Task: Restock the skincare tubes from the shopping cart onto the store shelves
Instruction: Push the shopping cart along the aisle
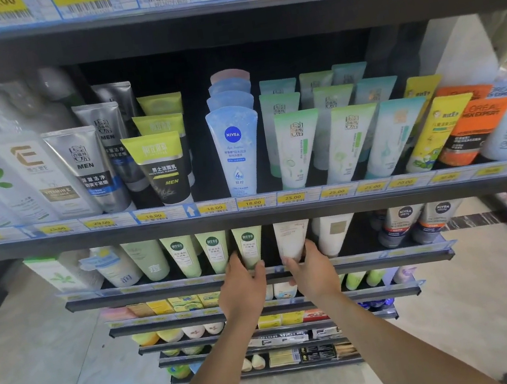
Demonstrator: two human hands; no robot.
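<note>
Pale-green plastic fills my left hand (241,281): thumb and fingers curl round the cap end of a green tube (248,244) that stands cap-down at the front of the lower shelf (161,292). My right hand (312,270) is closed the same way round the base of a white tube (291,237) just beside it, with a dark gap between the two tubes. Both tubes touch or sit just above the shelf lip; I cannot tell which. I judge these tubes light, with soft, squeezable walls and a glossy skin that could slide through a loose hold, so the stiff cap and shoulder, where both hands are now, look like the right place to hold. Pinching higher on the body would only dent it. Balanced on their caps they look easy to tip, and a nudge could topple the matching green tubes (215,251) close on the left. Above, the next shelf carries a row of blue Nivea tubes (235,148) behind yellow price tags (252,203). No shopping cart shows plainly from my view
</note>
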